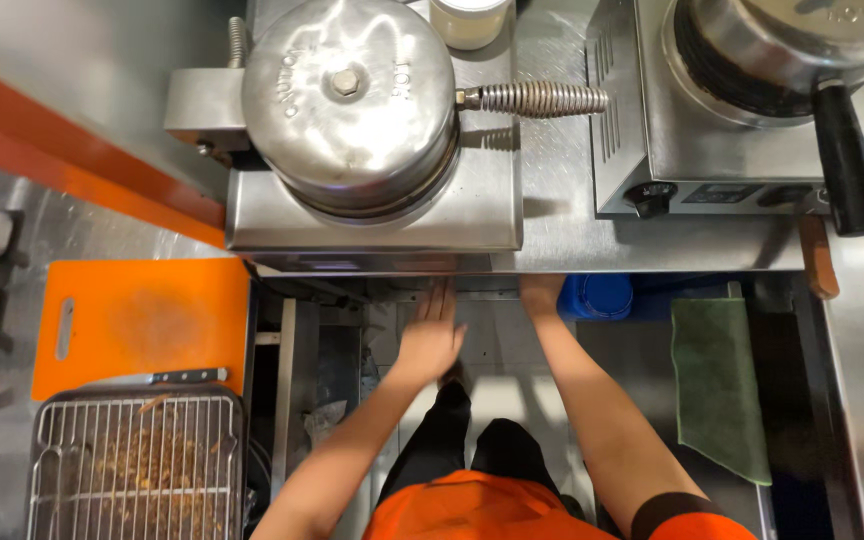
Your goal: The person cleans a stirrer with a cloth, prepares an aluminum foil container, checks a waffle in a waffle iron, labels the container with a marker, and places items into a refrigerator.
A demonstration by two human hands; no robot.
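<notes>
Head view looks down on a steel counter (562,245) where a closed round waffle iron (352,100) stands just above both hands, and I judge that a knuckle rising near its lid or spring handle (537,98) can get burned if the iron is hot. Left hand (430,335) is open, fingers flat and together, holding nothing, tips near the counter's front edge; right hand (540,292) goes under that edge, so its grip I cannot tell

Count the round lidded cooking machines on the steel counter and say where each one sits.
2: the left machine sits above the left hand; the right machine is at the top right, partly cut off. Others may lie out of view.
</notes>
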